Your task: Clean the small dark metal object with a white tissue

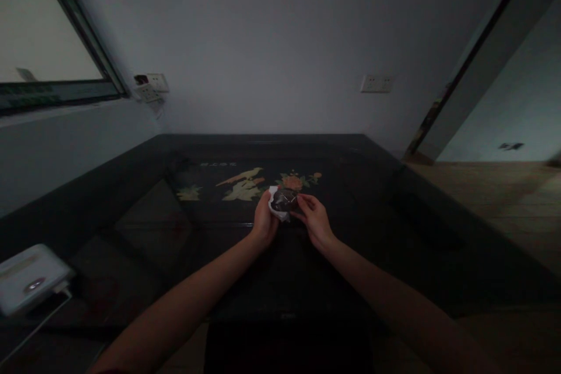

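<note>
Head view: the fingers of the right hand [316,221] are drawn together, pinching the right edge of a dark, glossy item [284,200] between fingertips and thumb. Those of the left hand [263,219] curl around white wrapping [280,216], gripping it from the left. The wrapping runs around the left and near sides of the dark item, which is held between the two hands, above the middle of the tabletop [372,204]. The light is too dim to tell what the item is. Both forearms reach in from the near side, angled toward each other.

Just beyond the hands, the black, shiny tabletop carries a printed pattern: pale birds [243,185] to the left, an orange-red flower [293,182] with leaves to the right, and faint lettering [218,164] farther off on the left. Well apart from the hands, at the near left, is a white box [33,277] with a white cable [46,319] running from it toward the near edge.

At the far side rises a pale wall [263,41]. It bears a double socket [376,83] on the right and another socket [158,82] on the left, with a white adapter [148,92] just beside it. Farther left is a dark-framed window [48,23]; to the right stretches a wooden floor [491,198].
</note>
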Available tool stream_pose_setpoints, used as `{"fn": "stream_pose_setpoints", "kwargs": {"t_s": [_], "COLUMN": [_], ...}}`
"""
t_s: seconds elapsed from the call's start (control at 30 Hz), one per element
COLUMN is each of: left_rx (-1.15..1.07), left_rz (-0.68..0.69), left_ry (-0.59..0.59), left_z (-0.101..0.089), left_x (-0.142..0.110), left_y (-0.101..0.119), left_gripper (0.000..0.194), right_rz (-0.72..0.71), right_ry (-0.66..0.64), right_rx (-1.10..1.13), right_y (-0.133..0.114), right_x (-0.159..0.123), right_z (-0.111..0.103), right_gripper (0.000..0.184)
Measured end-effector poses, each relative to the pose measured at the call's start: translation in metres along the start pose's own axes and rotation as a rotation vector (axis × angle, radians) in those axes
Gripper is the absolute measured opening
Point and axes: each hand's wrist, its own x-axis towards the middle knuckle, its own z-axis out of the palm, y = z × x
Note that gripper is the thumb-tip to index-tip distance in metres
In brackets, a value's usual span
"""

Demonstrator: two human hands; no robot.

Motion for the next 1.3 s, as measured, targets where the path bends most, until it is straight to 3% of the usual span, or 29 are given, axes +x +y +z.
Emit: {"fn": "stream_pose_setpoints", "kwargs": {"t_s": [0.3, 0.5, 0.7, 0.83, 0.93, 1.13, 1.3], "left_rx": [0.384, 0.602, 0.922, 0.954, 0.856, 0.548, 0.293], "left_rz": [0.253, 0.378, 0.716, 0.768, 0.714, 0.265, 0.029], "left_ry": [-0.081, -0.168, -0.345, -0.382, -0.353, -0.204, -0.175], "left_z": [-0.005, -0.004, 0.002, 0.004, 0.004, 0.002, 0.005], "left_x": [-0.005, -0.012, -0.025, -0.023, -0.018, -0.001, 0.005], "left_y": [0.001, 0.003, 0.011, 0.018, 0.022, 0.024, 0.023], "left_gripper": [0.026, 0.036, 0.035, 0.036, 0.036, 0.039, 0.035], "right_rz": [0.134, 0.084, 0.030, 0.023, 0.065, 0.094, 0.077], "right_ry": [-0.165, -0.204, -0.254, -0.253, -0.264, -0.328, -0.348], "right_rx": [-0.050, -0.023, 0.049, 0.078, 0.109, 0.087, 0.072], "right_y": [0.000, -0.011, -0.016, -0.019, -0.020, -0.022, -0.020], "right_x": [-0.008, -0.014, -0.014, -0.013, -0.014, -0.019, -0.019], "right_z": [0.003, 0.008, 0.011, 0.013, 0.014, 0.015, 0.015], "right_gripper": [0.039, 0.042, 0.039, 0.035, 0.033, 0.034, 0.035]}}
